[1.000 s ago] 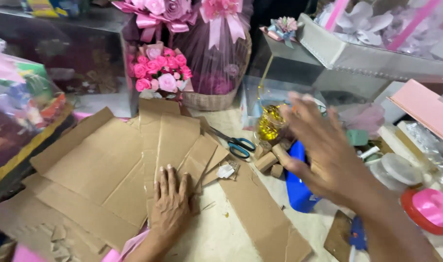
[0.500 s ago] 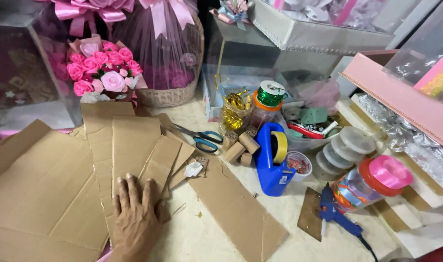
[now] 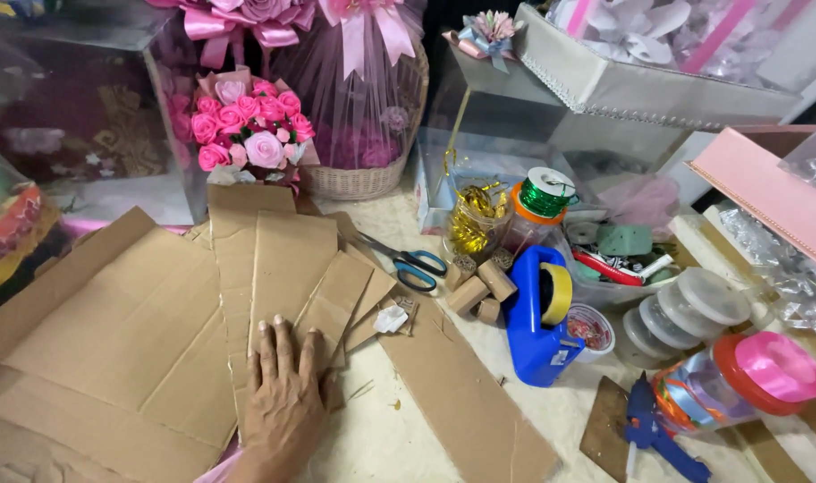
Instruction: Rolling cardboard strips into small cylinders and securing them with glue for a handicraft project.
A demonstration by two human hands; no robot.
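Note:
My left hand (image 3: 283, 398) lies flat, fingers together, on a stack of brown cardboard pieces (image 3: 283, 259) spread over the work surface. A larger cardboard sheet (image 3: 113, 331) lies to its left and a long cardboard strip (image 3: 461, 402) to its right. My right hand is out of view. Blue-handled scissors (image 3: 408, 261) rest just beyond the cardboard stack. A blue tape dispenser with a yellow roll (image 3: 537, 317) stands to the right of the hand, with small cardboard tubes (image 3: 479, 286) beside it.
A pink rose bouquet (image 3: 247, 134) and a wrapped wicker basket (image 3: 363, 116) stand at the back. At the right are a green wire spool (image 3: 546, 192), gold ribbon in a jar (image 3: 470, 224), pink ribbon spools (image 3: 765, 371), a blue glue gun (image 3: 654, 429) and clear boxes (image 3: 640, 80).
My right hand, which reached out over the tape dispenser a second ago, has drawn out of view. The view shifted left and down slightly. My left hand stays flat on the cardboard.

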